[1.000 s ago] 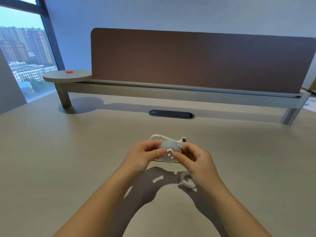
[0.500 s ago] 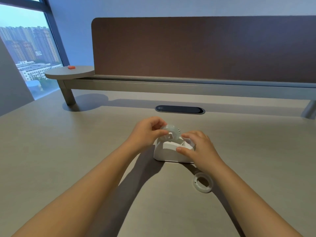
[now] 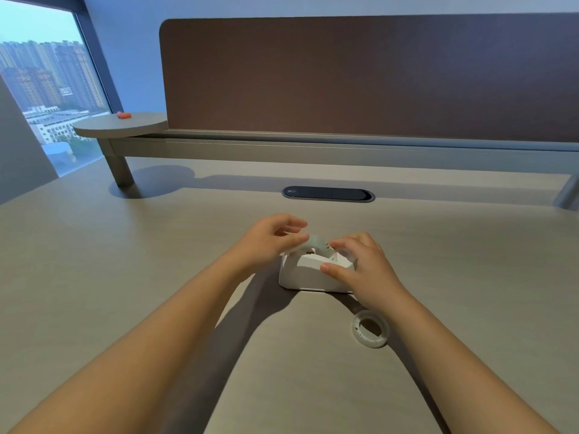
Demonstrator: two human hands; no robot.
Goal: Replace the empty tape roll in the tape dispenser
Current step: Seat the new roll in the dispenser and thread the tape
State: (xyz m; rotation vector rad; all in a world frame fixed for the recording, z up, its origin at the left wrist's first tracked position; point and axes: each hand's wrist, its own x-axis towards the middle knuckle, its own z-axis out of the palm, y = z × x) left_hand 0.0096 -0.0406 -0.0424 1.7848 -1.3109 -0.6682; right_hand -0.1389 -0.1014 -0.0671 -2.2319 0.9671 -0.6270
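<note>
- Spent tape core (image 3: 370, 328) lies loose on the desk (image 3: 125, 277), at 5 o'clock of the dispenser; a wrist could knock it away.
- Right hand (image 3: 360, 266) clamps the white tape dispenser (image 3: 308, 275); if that hold slackens, the dispenser may skid.
- Left hand (image 3: 269, 242), fingers loosely curled, presses the new tape roll (image 3: 318, 244) sitting in the cradle; a tilted hub could jam.
</note>
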